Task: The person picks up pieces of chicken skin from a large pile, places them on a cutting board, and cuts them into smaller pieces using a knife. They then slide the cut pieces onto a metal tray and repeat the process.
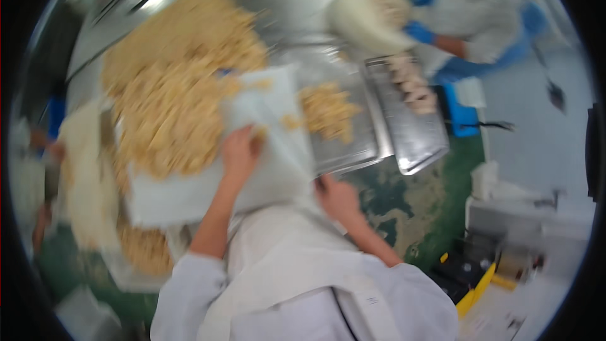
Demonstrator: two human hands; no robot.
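My left hand [243, 148] is on the white board [265, 170], its fingers curled at a small yellow piece [259, 131]. A big, uneven heap of pale yellow pieces [170, 113] covers the board's left part and the surface behind it. My right hand [334, 192] is low at the board's right edge, closed around something dark that is too blurred to identify. Beside the board, a metal tray [341, 155] carries a smaller pile of yellow pieces [328, 110].
Right of that, a narrower tray [416, 145] holds pale pieces. A blue-gloved person [467, 19] handles a cream bag [360, 12]. Another person's hand [53, 148] shows at far left, near a pale sheet [82, 177]. A blue container [464, 123] and black-yellow equipment [467, 278] are at right.
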